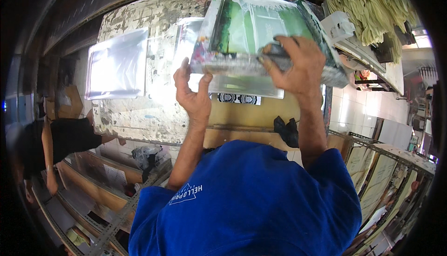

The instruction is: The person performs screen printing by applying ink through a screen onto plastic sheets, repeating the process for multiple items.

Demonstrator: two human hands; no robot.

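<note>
A screen-printing frame (219,63) with green mesh and white ink along its far end sits over the table in front of me, its near edge slightly blurred. My right hand (302,65) is closed around a dark block-like squeegee (278,55) at the frame's near right part. Beside the near left corner is my left hand (193,95), thumb and fingers apart; whether it touches the frame I cannot tell. Under the near edge lies a clear plastic sheet (247,86), with a black-and-white printed strip (239,98) below it.
Clear plastic sheets (116,65) lie on the ink-stained table (125,116) at left. A black cloth-like item (286,131) rests at the table's near edge. Pale yellow strips (368,9) hang at far right. Another person in black (70,137) is at left; metal racks (386,156) stand right.
</note>
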